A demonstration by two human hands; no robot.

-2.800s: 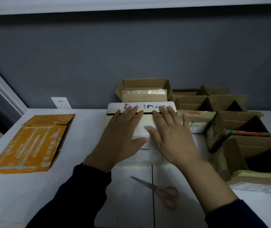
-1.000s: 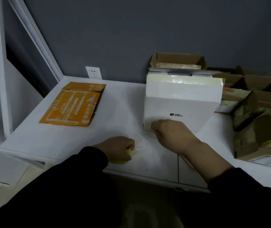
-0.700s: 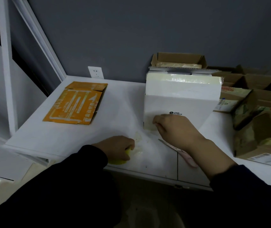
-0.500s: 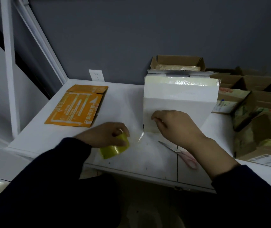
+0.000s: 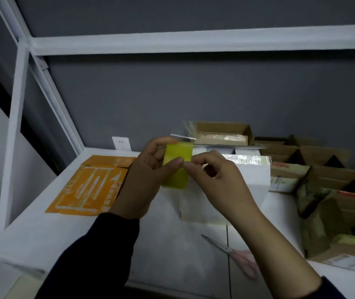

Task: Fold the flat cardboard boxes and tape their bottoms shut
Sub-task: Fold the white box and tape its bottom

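White table (image 5: 161, 244), tape roll (image 5: 177, 165) apparently in left grip (image 5: 144, 180)

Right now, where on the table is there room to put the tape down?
The biggest bare patch of the table is at the front, between the orange flat cardboard and the scissors, in front of the white box. A smaller strip lies in front of that cardboard. The right side is crowded with brown boxes, so not there.

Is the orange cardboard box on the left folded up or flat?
Flat. The orange cardboard box lies spread on the white table, no walls raised.
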